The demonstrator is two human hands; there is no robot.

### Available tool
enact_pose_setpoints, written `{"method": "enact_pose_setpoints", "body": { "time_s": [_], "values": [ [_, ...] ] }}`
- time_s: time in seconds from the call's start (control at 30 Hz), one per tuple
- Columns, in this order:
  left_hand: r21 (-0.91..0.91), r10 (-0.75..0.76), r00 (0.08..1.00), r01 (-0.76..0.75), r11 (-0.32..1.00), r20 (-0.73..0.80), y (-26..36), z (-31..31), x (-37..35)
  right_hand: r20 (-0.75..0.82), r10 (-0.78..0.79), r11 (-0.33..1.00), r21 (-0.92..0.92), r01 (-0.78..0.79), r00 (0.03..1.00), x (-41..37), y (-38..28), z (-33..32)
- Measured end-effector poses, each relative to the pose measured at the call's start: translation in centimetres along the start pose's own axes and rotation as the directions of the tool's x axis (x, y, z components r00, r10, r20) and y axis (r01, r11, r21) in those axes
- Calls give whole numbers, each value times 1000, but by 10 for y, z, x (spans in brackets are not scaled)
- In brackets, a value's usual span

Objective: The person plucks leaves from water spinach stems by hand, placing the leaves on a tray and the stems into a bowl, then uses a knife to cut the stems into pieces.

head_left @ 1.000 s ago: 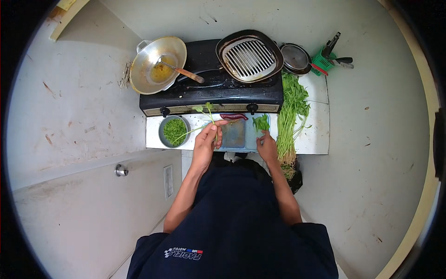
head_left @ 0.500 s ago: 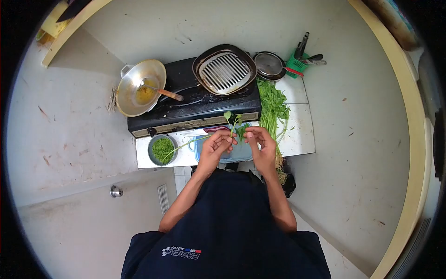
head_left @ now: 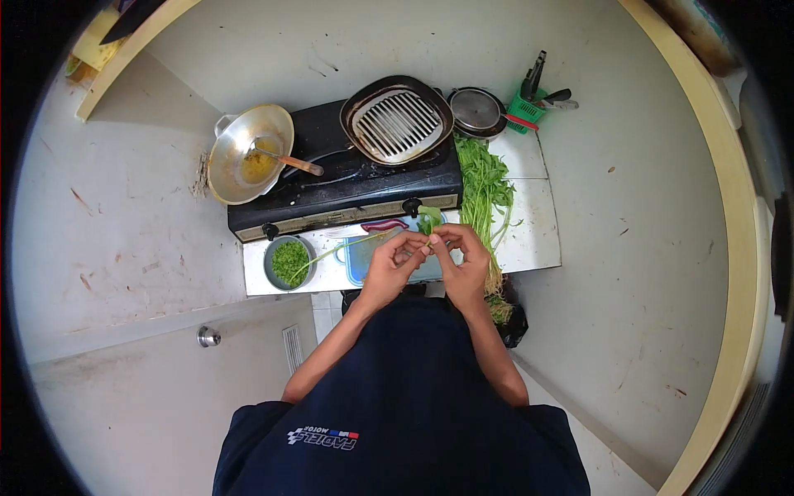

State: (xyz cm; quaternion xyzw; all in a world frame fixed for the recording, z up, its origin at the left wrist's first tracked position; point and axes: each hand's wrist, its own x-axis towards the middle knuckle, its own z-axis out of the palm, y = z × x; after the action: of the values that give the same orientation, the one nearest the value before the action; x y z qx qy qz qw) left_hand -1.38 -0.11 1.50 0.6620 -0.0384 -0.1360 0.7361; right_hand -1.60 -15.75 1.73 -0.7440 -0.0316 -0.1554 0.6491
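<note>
stove [head_left: 382, 188]: wok [head_left: 236, 165], ridged grill pan [head_left: 397, 124] on top | wok: wooden-handled ladle [head_left: 296, 163] inside | green basket [head_left: 523, 109]: holds utensils [head_left: 535, 76]

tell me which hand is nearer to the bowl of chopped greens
Left. The left hand is right of the bowl, across a gap; the right hand is farther right, beyond the left one.

We see glossy metal on the stove [head_left: 389, 186]. On its left end, the wok [head_left: 278, 139] is shiny metal, and the ladle handle [head_left: 303, 165] looks like wood. The grill pan [head_left: 397, 124] on the stove's right end pairs dark metal with brighter ribs. In front of the stove, our board [head_left: 356, 264] looks like smooth plastic; to its right, the basket [head_left: 523, 106] is plastic, the surface [head_left: 533, 227] smooth and glossy.
</note>
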Motion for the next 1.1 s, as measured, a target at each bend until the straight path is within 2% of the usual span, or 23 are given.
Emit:
{"method": "enact_pose_setpoints", "body": {
  "time_s": [0.13, 0.23, 0.37, 0.53, 0.73, 0.9, 1.0, 1.1],
  "values": [
    [-144, -30, 1000, 30, 989, -1, -5, -2, 4, 76, 144, 955, 249, -158, 987, -1, 9, 0],
    [-278, -102, 995, 94, 956, -15, -5, -1, 6, 110, 127, 940, 305, -155, 986, 0, 15, 1],
    [-441, -208, 978, 183, 879, -9, -7, -1, 11, 157, 91, 957, 261, -130, 983, 1, 17, 0],
    [-464, -225, 974, 201, 863, 4, -4, -2, 16, 144, 94, 959, 253, -129, 985, 4, 20, 0],
    [-593, -274, 961, 249, 766, 50, -15, -6, 28, 156, -33, 998, -45, 41, 987, 13, 16, -2],
    [-701, -333, 940, 288, 652, 77, -28, -6, 37, 132, -126, 987, -85, 138, 983, 19, 22, 0],
    [-730, -342, 932, 314, 607, 116, -29, -7, 39, 164, -141, 982, -104, 159, 976, 24, 24, -3],
    [-805, -330, 931, 316, 503, 159, -38, -13, 45, 214, -185, 973, -94, 208, 959, 28, 20, -6]
  ]
}}
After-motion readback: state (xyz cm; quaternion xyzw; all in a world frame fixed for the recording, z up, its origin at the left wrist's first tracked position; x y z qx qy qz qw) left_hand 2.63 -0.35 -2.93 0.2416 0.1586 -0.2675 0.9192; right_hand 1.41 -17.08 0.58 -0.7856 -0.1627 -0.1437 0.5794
